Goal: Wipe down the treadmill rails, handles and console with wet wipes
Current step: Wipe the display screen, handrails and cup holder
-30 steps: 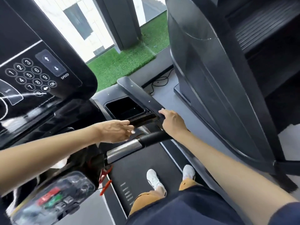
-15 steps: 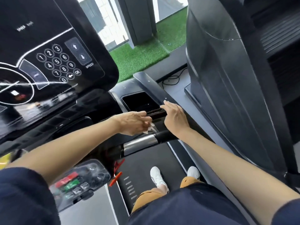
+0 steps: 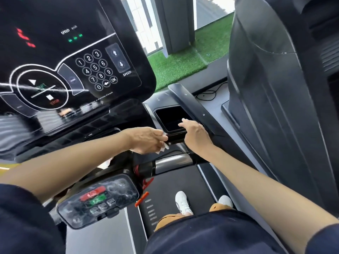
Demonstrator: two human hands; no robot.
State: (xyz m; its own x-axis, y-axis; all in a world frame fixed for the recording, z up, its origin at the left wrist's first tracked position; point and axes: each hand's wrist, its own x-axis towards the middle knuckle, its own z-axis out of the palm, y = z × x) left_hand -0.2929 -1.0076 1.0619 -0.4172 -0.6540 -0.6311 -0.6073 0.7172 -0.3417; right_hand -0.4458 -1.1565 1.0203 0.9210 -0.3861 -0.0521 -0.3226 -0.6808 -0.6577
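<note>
Our left hand (image 3: 146,140) curls round a crumpled white wet wipe (image 3: 166,145), held against the near lip of the black side tray (image 3: 167,117), just beyond the silver-banded handle (image 3: 172,162). Our right hand (image 3: 195,133) rests just to its right, fingers straight along the tray's right edge, holding nothing. Farther left we see the console (image 3: 73,43) with its keypad (image 3: 95,70); farthest, green turf (image 3: 176,66) lies below the bright window (image 3: 143,24).
</note>
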